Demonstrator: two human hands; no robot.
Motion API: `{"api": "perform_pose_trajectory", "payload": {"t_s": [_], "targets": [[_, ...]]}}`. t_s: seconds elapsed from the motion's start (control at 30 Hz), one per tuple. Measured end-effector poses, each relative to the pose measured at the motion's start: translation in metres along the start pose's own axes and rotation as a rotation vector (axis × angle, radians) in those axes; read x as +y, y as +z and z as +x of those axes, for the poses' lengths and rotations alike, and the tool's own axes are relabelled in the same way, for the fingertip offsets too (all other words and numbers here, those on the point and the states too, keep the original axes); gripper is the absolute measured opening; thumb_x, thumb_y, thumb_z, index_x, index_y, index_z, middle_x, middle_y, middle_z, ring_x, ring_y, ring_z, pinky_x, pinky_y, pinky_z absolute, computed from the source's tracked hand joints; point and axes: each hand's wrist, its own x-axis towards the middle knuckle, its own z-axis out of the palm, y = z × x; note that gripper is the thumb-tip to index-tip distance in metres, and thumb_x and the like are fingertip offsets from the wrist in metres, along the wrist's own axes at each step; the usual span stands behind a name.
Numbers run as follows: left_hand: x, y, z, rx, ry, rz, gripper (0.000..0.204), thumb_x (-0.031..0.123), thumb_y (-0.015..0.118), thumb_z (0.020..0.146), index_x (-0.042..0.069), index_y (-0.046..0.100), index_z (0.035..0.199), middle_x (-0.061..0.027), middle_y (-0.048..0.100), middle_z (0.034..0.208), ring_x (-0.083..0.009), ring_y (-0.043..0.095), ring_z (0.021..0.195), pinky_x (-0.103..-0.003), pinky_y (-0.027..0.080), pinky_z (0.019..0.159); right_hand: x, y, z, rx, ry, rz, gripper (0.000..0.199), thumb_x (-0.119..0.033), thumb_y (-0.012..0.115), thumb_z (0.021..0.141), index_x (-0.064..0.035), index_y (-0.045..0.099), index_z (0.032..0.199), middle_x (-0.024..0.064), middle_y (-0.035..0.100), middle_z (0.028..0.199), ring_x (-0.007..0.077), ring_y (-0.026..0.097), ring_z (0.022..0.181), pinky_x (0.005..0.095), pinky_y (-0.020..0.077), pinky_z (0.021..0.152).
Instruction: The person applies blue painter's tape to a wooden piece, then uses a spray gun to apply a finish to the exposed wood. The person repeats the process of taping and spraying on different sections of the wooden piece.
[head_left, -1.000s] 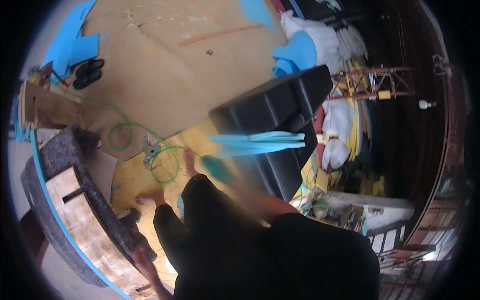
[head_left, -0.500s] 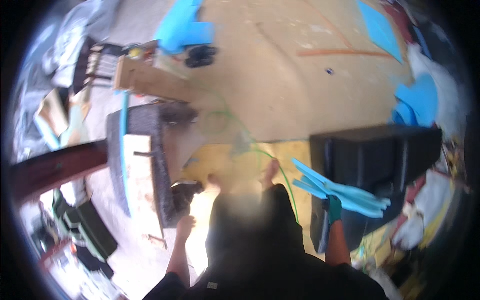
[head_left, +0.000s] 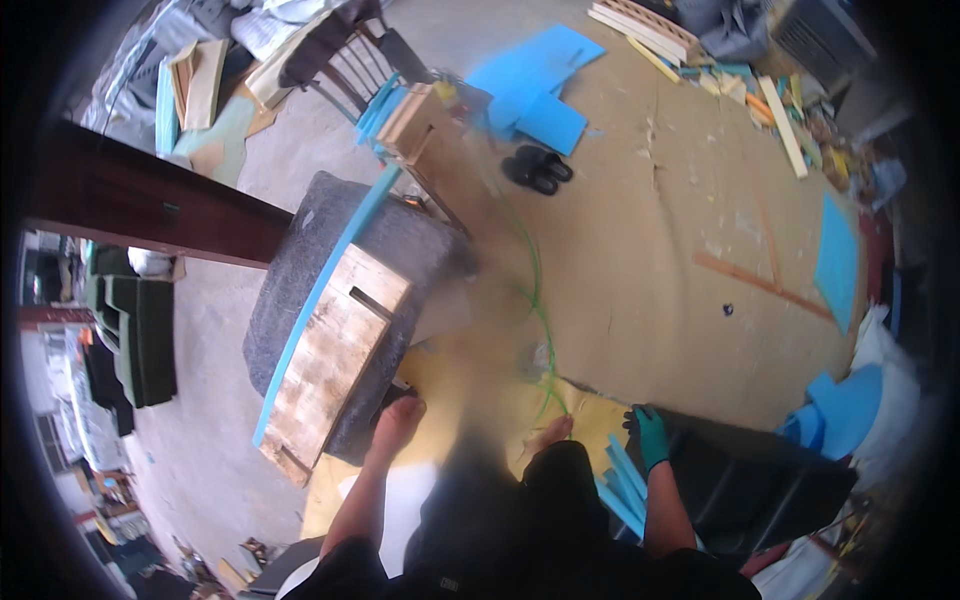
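My left hand point(head_left: 398, 425) is bare, with its fingers curled by a small dark object point(head_left: 397, 393) at the edge of a grey felt-covered block point(head_left: 395, 245). What it grips is mostly hidden. My right hand point(head_left: 648, 437), in a green glove with dark fingertips, is held out with its fingers apart over the near left edge of a black box point(head_left: 760, 480). Several light blue foam strips point(head_left: 625, 485) lie just left of that wrist, partly behind my forearm. On the grey block rest a wooden board point(head_left: 335, 345) with slots and a long blue strip point(head_left: 325, 305).
A green hose point(head_left: 540, 290) runs over the floor to my feet. Beyond the block stand a wooden piece point(head_left: 430, 140) and a chair point(head_left: 345, 70). Black sandals point(head_left: 537, 168) and blue sheets point(head_left: 545, 75) lie ahead. A dark red beam point(head_left: 160, 200) juts in from the left.
My right hand has let go of the blue strips, which now lie lower, left of its wrist. My left hand has come to the small dark object. The view has turned left.
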Motion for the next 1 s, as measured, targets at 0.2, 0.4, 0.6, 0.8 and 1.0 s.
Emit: {"api": "perform_pose_trajectory", "payload": {"t_s": [0.2,0.4,0.6,0.8,1.0], "targets": [[0.037,-0.079,0.165,0.244,0.112,0.028,0.028,0.028,0.073,0.104,0.0,0.075,0.106,-0.0233,0.075,0.099,-0.0439,0.072,0.096,-0.052,0.057,0.087,-0.085,0.077,0.042,-0.119,-0.037,-0.232,0.03,-0.026,0.067,0.113,-0.0034,0.072,0.133,0.0132,0.081,0.115,0.0234,0.079,0.093,0.0349,0.061,0.078],[0.061,-0.156,0.254,0.58,-0.072,0.254,0.07,0.026,0.095,0.081,0.01,0.064,0.142,-0.0179,0.061,0.15,-0.0439,0.056,0.137,-0.057,0.048,0.111,-0.245,0.195,0.102,-0.193,-0.182,-0.421,0.034,-0.029,0.064,0.116,-0.0051,0.072,0.137,0.0111,0.081,0.12,0.0211,0.078,0.097,0.0341,0.0606,0.082],[0.012,-0.167,0.294,0.66,-0.094,0.282,0.11,0.028,0.102,0.067,0.015,0.051,0.164,-0.0173,0.055,0.159,-0.0433,0.049,0.146,-0.056,0.036,0.124,-0.483,0.358,0.188,-0.343,-0.551,-0.472,0.039,-0.029,0.064,0.116,-0.0014,0.07,0.144,0.012,0.079,0.126,0.0213,0.078,0.107,0.0357,0.061,0.093],[0.034,-0.186,0.304,0.51,-0.233,0.231,0.101,0.027,0.105,0.057,0.015,0.066,0.15,-0.0111,0.063,0.143,-0.0398,0.055,0.136,-0.057,0.034,0.125,-0.71,0.608,0.288,-0.527,-0.917,-0.705,0.04,-0.028,0.066,0.113,-0.0009,0.07,0.143,0.0126,0.08,0.123,0.0193,0.077,0.108,0.0346,0.06,0.096],[0.042,-0.185,0.301,0.491,-0.388,0.25,0.108,0.024,0.105,0.049,0.017,0.067,0.15,-0.012,0.064,0.148,-0.0387,0.055,0.145,-0.06,0.027,0.132,-0.765,0.871,0.433,-0.494,-1.312,-0.99,0.051,-0.042,0.074,0.102,-0.0005,0.073,0.132,0.0221,0.08,0.124,0.0374,0.077,0.114,0.0463,0.0594,0.099]]}}
